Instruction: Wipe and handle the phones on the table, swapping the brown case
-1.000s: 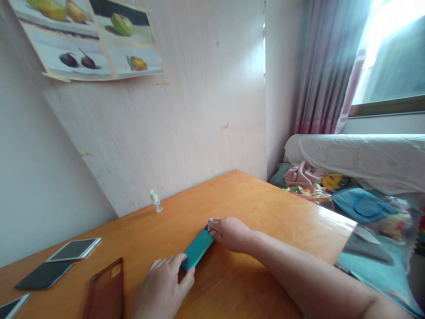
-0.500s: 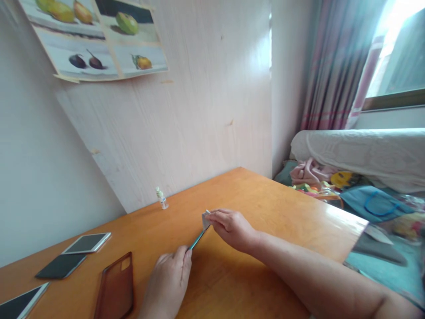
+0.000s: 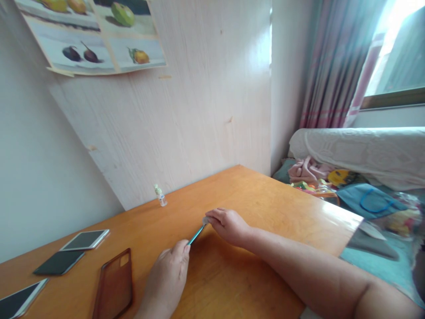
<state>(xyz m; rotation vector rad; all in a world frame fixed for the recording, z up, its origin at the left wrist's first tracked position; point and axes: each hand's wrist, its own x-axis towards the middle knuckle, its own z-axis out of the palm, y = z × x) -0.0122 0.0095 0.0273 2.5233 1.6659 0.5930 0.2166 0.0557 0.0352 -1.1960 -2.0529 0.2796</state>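
My left hand (image 3: 168, 274) is closed on the near end of a phone (image 3: 196, 235), which I see almost edge-on as a thin teal strip above the table. At its far end, my right hand (image 3: 229, 226) pinches a small white cloth (image 3: 205, 219) against the phone. The fingers cover most of the cloth, and the phone's faces are hidden from me. Left of my left hand lies an empty brown phone case (image 3: 114, 283), its camera cut-out at the far end.
On the left of the wooden table (image 3: 265, 199) lie a white phone (image 3: 85, 239), a dark phone (image 3: 59, 262) and another white-edged phone (image 3: 22, 300). A small spray bottle (image 3: 160, 196) stands by the wall. Beyond the right edge, a blue bag (image 3: 368, 201) lies among other items.
The white cloth has gone from standing up past the phone's far end to lying lower, mostly under my right fingers. The whole view has shifted slightly; both hands keep their hold.
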